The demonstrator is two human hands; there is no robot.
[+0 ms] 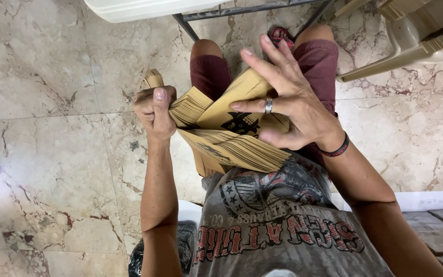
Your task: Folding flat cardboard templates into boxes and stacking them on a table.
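In the left hand (154, 114), closed tight, thumb up and nail showing: one end of a thick stack (232, 138) of tan paper bags, pinched hard so the edges fan out. Just right of that fist, the fanned edges, layered in two bunches, upper and lower; too many bags to count. Across the top bag, the right hand (288, 105), spread wide open, fingers splayed and lifted, thumb and lower fingers touching the sheet, gripping nothing. On that hand one silver ring (268, 105); at its wrist one black band (337, 150) with a red edge. Under the right palm, a black printed mark (240, 123) on the bag face. Whole stack held above the lap, against the belly, well off the floor.

Beyond the hands: two knees in dark red shorts (212, 72), and past them one red sandal (280, 35) on the marble floor (52, 143). Near side of the hands: grey printed shirt (278, 231).

Farther out, up and left of the left hand: white table edge (139, 9) with dark metal legs (242, 10). Up and right of the right hand: one beige plastic chair (396, 51), serving as a holder, piled with more tan bags (437, 23), number not clear. Low and right: grey wooden planks (437, 231).
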